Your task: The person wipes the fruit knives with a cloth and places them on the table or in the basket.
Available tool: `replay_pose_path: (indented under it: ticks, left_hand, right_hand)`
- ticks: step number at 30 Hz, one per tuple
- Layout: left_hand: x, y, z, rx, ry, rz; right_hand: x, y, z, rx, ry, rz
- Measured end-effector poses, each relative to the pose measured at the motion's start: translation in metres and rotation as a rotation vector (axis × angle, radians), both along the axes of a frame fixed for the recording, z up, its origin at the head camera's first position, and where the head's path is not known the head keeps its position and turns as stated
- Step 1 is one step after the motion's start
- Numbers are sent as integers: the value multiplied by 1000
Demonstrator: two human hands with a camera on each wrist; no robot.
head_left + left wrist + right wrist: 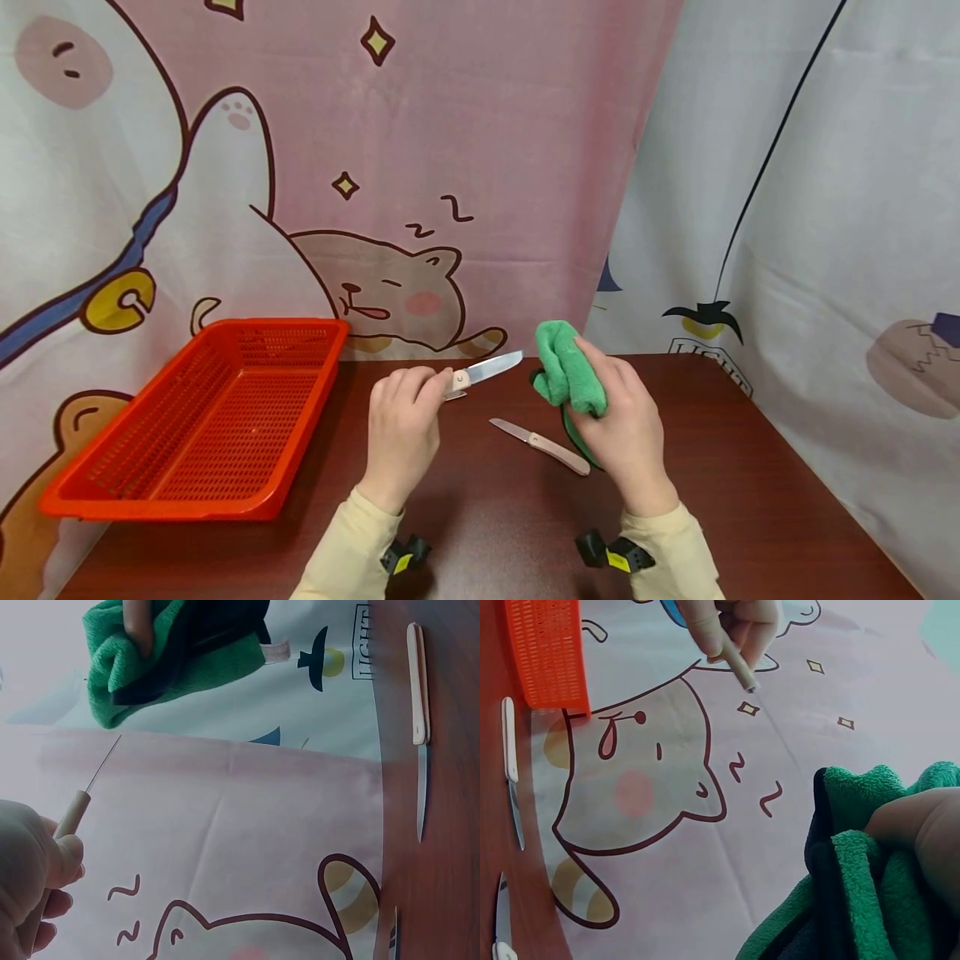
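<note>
Brown table (pixel 480 517) under the lot, red basket (pixel 157 510) on your left. Your right hand (pixel 624 417) has the green cloth (pixel 573 367) bunched and pinched. Your left hand (pixel 405 421) grips the held knife (pixel 491 367) by its handle. Progress, my read: mid-job; blade out, tip near cloth, not touching. Near knife (pixel 536 442) and far-left knife (pixel 511 774) lie blade-out on the table; can't tell if they're done.

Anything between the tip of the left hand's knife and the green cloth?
Nothing: the head view shows a bare gap between the knife in the left hand and the green cloth in the right hand.
</note>
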State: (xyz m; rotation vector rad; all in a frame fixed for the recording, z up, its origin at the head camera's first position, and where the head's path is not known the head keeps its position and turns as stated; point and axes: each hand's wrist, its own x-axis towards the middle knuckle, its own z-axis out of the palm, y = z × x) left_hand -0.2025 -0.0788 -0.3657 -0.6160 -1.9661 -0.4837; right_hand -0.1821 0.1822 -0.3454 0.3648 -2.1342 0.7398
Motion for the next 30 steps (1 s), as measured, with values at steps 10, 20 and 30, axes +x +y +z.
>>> replay_pose_path:
  ticks: [10, 20, 30]
  left_hand:
    - [-3, 1, -4, -1, -4, -2]
    - [-3, 3, -7, -18, 1, -11]
    - [-1, 6, -7, -27, 24, -22]
  right_hand:
    - [8, -11, 2, 24, 78, 101]
    - [13, -39, -7, 138, 74, 191]
    - [11, -49, -17, 171, 36, 175]
